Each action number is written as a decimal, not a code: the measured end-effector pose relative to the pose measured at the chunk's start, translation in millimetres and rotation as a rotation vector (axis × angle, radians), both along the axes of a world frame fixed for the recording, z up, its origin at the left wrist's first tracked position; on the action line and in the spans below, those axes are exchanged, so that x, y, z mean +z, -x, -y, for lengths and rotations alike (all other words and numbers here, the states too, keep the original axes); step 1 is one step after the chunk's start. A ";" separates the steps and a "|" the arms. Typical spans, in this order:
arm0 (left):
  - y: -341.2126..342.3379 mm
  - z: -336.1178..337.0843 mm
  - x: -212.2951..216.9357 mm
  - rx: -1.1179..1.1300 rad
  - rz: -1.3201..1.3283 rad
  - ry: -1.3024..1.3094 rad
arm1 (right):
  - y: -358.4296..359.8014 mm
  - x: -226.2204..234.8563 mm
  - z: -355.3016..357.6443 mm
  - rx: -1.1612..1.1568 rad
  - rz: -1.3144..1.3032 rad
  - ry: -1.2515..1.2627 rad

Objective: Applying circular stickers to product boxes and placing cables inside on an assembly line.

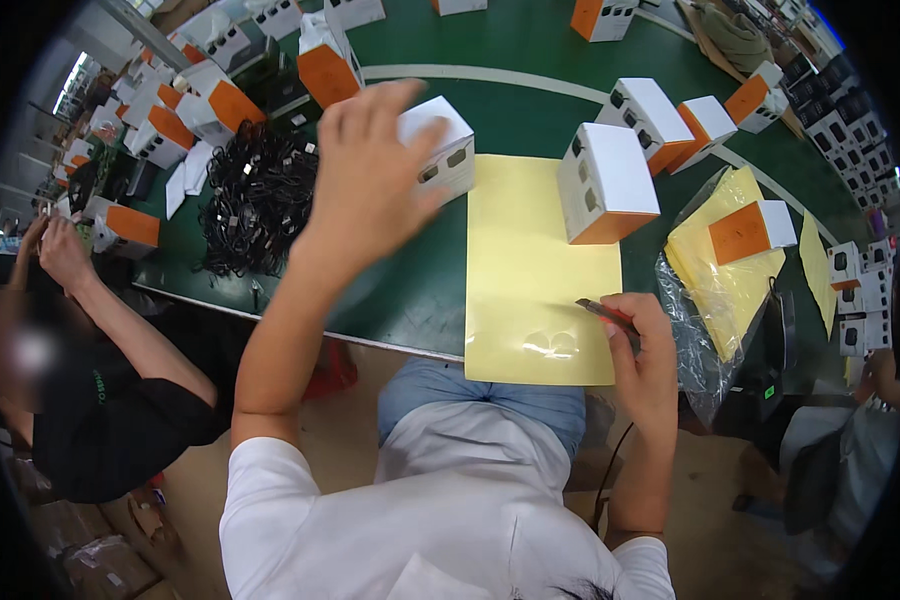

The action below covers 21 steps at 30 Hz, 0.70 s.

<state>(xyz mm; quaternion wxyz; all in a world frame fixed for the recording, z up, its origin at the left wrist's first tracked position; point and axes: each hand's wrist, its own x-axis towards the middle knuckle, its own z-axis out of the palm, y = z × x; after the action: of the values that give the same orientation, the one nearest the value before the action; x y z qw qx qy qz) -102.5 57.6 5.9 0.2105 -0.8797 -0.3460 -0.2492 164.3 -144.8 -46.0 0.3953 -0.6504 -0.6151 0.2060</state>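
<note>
My left hand (370, 175) is raised over the table with its fingers spread, slightly blurred, beside a small white box (448, 160). Thumb and fingertips lie in front of the box's near side; no firm hold on it shows. My right hand (645, 345) is closed around a slim dark and red pointed tool (610, 314), its tip directed left over a glossy yellow sheet (515, 265). Several clear marks gleam on the sheet's near part. A white and orange box (610, 180) stands upright on the sheet's far right part.
Tangled black cables (260, 200) lie left of my hand. More white and orange boxes (650, 115) stand at the back right. A clear plastic bag (690, 330) with yellow sheets and an orange box (750, 232) are to the right. A co-worker's arm (135, 320) is at the left.
</note>
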 end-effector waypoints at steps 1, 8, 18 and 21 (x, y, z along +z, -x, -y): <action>-8.3 16.9 -2.4 -0.199 0.129 0.094 | 0.9 2.9 -4.9 0.041 0.092 -0.023; -66.5 42.4 -107.0 -0.627 0.025 0.806 | -7.1 10.7 -20.9 0.014 0.259 0.122; -72.3 51.1 -115.2 -0.522 -0.122 0.701 | -6.2 0.2 -30.7 -0.048 0.316 0.203; -73.5 51.7 -114.8 -0.513 -0.127 0.699 | -4.4 -0.8 -34.2 -0.029 0.367 0.223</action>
<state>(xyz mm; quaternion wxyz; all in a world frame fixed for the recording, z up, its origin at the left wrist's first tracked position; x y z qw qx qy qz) -29.0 5.9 -108.9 -0.1475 -0.9692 -0.1660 -0.1068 168.7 -110.6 -46.8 0.2053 -0.7254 -0.6407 0.1453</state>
